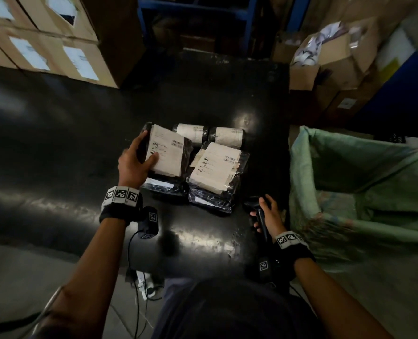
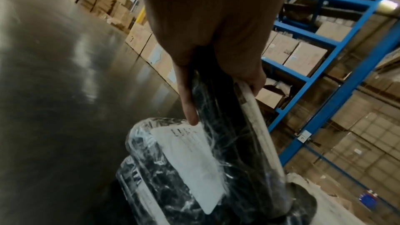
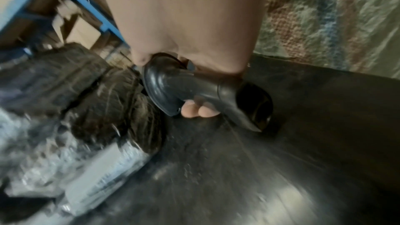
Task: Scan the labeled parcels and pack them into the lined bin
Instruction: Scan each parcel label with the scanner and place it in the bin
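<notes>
The left hand (image 1: 134,165) grips the top parcel (image 1: 167,155) of the left stack by its near-left edge: thumb curled onto the paper label, fingers wrapped around the far side of the dark plastic wrap. The left wrist view shows the same pinch, with the parcel tilted up on edge out of the grip and another wrapped parcel (image 2: 173,168) lying just below the fingertips. The right hand (image 1: 267,214) is curled round the handle of a black scanner (image 1: 258,209), which sits low over the dark table (image 1: 68,143), its head near the closest corner of the right-hand stack; in the right wrist view the fingertips (image 3: 192,110) peek out under the scanner's body.

Beyond the left hand's grip lie two rolled parcels (image 1: 209,134) side by side, and to the right of the held parcel a second flat stack (image 1: 215,172) with its label facing up. More wrapped packs sit beneath both top parcels.

The lined bin (image 1: 305,167), draped in pale green cloth, stands to the right of the scanner hand, off the table's edge. No parcel shows in the part of its inside that is visible.

As I judge it, the work is at its very start: one parcel is lifted for scanning, none appears packed, and all the visible parcels remain to be scanned and dropped in.
</notes>
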